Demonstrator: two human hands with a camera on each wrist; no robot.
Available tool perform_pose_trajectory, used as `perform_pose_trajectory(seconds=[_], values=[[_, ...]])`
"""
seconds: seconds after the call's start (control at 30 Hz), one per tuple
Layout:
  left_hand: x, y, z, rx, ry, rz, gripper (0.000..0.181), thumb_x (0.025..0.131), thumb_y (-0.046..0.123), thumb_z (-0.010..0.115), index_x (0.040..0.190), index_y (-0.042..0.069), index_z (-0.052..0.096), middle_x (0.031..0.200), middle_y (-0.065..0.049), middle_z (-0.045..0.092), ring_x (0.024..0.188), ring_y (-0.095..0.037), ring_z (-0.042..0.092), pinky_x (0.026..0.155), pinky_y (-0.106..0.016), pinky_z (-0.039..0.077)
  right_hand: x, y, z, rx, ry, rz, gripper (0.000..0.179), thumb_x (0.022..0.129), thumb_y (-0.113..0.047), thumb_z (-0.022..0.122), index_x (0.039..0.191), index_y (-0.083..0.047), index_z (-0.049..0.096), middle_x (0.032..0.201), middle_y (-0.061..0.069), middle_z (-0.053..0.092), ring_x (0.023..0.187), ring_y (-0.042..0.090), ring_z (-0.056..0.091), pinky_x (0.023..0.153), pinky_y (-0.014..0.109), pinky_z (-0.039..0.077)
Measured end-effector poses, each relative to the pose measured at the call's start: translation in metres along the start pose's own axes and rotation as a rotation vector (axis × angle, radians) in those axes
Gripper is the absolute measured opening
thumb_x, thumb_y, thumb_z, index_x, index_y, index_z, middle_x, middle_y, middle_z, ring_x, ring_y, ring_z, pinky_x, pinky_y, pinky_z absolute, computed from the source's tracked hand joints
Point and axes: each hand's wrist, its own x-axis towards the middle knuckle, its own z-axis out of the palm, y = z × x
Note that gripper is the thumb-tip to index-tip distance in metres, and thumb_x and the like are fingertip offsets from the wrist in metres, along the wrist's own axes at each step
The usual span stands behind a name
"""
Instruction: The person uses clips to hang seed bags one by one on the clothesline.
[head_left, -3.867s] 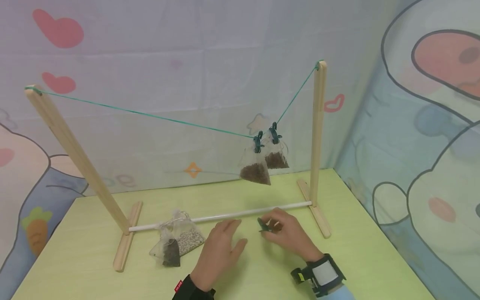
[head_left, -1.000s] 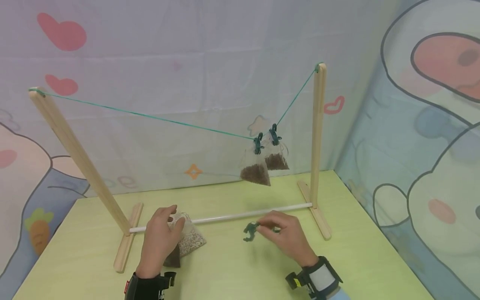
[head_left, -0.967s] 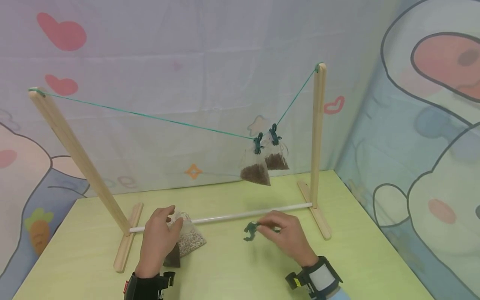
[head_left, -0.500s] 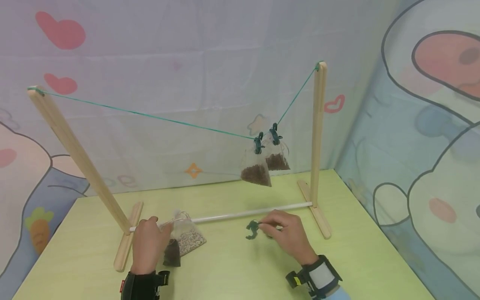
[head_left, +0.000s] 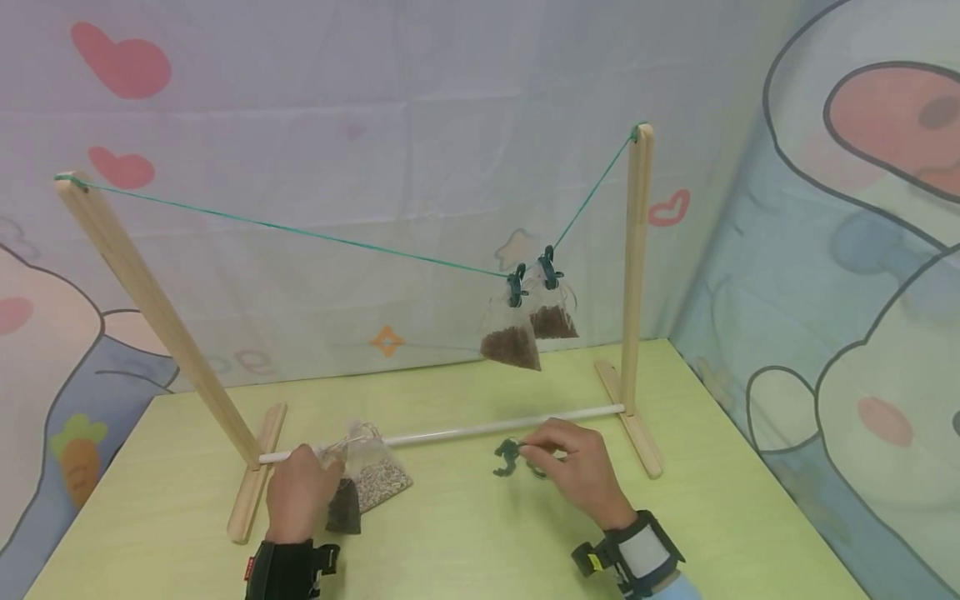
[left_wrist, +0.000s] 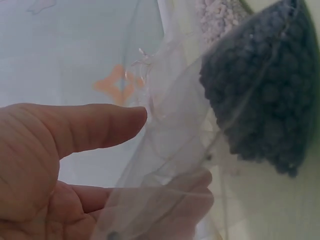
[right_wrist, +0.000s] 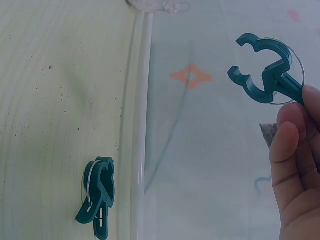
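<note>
My right hand [head_left: 581,471] pinches the handles of a dark green spring clip [right_wrist: 277,75], whose mouth is spread wide in the right wrist view. My left hand [head_left: 302,492] is at the top of a sheer mesh bag holding dark pellets [left_wrist: 260,90]. Thumb and fingers stand apart there, with the fingers behind the thin mesh. Beside it lies a second mesh bag, filled with pale grains [head_left: 381,481]. Another green clip [right_wrist: 98,192] rests on the table, mostly hidden by my right hand in the head view.
A green cord [head_left: 300,232] sags between two wooden posts [head_left: 637,267], joined low down by a white rod [head_left: 465,431]. Two clips [head_left: 517,285] hold mesh bags of brown bits [head_left: 512,346] on the cord's right part. A printed cloth hangs behind the table [head_left: 435,550].
My left hand has gone left to the dark-pellet bag and lowered its fingers to the mesh top. My right hand has turned the clip and keeps pinching it, nearly still.
</note>
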Motion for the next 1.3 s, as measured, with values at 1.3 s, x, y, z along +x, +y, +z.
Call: perform_pose_trajectory(seconds=[1.3], values=[[-0.022, 0.031, -0.044, -0.208, -0.150, 0.223, 0.004, 0.083, 0.018, 0.065, 0.084, 0.016, 0.068, 0.076, 0.003, 0.063, 0.063, -0.013, 0.050, 0.057, -0.029, 0.041, 0.009, -0.010, -0.012, 0.027, 0.165, -0.141, 0.018, 0.068, 0.010, 0.071, 0.080, -0.004, 0.069, 0.072, 0.005, 0.064, 0.064, 0.009, 0.058, 0.057, 0.019, 0.047]])
